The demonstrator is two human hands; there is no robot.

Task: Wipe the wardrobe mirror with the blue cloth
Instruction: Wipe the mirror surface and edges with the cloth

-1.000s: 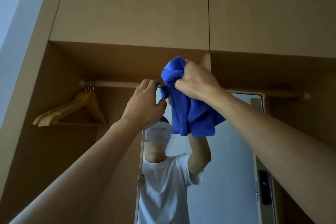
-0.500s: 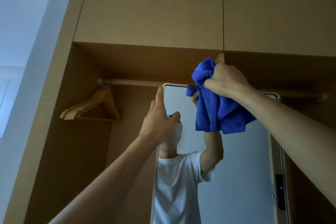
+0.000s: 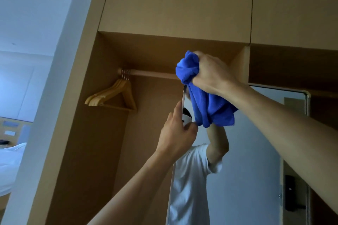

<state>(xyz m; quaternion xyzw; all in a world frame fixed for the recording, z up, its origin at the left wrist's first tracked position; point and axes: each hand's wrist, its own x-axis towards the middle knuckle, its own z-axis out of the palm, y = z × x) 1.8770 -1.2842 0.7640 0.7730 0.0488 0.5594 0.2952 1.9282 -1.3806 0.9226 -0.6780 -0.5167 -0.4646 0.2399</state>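
White short-sleeved T-shirt (image 3: pixel 188 179), bare forearms (image 3: pixel 285 124)

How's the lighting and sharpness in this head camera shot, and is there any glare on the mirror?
Head view: dim overall, the wardrobe interior in brown shade, the room at far left brighter and bluish; no glare on the mirror, its reflection reads clearly; the blue cloth and the right hand gripping it look sharp; also in the head view, the wide-angle lens slants the wardrobe's edges.

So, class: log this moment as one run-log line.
stage: wipe, top-left corner | right hand grips bunched blue cloth at mirror top | left hand holds mirror's left edge
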